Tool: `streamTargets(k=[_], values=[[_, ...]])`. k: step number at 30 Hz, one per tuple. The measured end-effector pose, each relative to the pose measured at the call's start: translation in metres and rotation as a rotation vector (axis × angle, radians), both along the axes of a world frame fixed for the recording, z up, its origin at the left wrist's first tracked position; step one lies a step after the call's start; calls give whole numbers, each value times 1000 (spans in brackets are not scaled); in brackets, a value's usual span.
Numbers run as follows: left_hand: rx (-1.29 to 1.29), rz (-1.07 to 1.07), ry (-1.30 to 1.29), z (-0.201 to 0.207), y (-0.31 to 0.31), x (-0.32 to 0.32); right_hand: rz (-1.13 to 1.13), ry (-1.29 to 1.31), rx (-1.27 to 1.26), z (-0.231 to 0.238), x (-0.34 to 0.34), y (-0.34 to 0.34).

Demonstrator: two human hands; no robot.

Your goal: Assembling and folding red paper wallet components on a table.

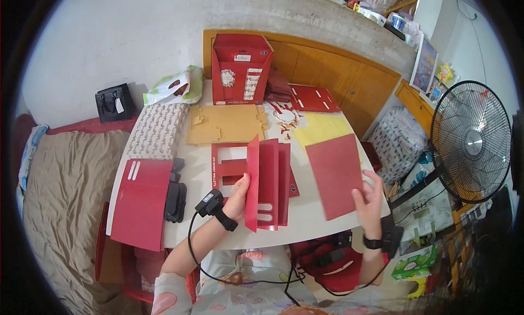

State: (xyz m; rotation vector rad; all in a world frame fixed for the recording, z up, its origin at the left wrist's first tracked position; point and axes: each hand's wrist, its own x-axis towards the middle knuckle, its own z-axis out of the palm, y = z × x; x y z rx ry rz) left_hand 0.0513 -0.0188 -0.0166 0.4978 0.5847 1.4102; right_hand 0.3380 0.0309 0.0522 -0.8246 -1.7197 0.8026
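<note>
Two bare hands work over a white bench (308, 221). The left hand (236, 199) grips a red folded card (267, 176) by its left panel, thumb in view and the other fingers largely hidden; the upright panels stand fanned toward the right. Behind and partly beneath lies a flat printed red card (229, 180) bearing a white rectangle. The right hand (371, 201) is partly open, fingers curved, its thumb at the right edge of a plain dark red sheet (334, 176); whether it grips that sheet cannot be told. Both wrists carry black strapped devices.

On the left side of the bench lie a red panel with two white slots (141, 203), a black object (175, 200) just beside it, and a white patterned stack (158, 130). Farther off are a tan cardboard blank (226, 124), a green-and-white plastic bag (176, 89) and an upright red display box (240, 69). To the far right lie a red slotted card (314, 98) and a yellow sheet (327, 130). Beyond the bench, a black handbag (115, 103) stands at the left and a fan (472, 140) at the right.
</note>
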Motion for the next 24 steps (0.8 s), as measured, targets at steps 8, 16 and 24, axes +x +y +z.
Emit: streamTargets(k=[8,16,24], values=[[184,157,63,-11,4,-1,92,234,-198,-41,-82,-17],[285,316,208,-13,9,-10,152,421,-331,-39,-72,-14],[197,154,84,-10,7,-11,172,417,-337,-47,-81,-16]])
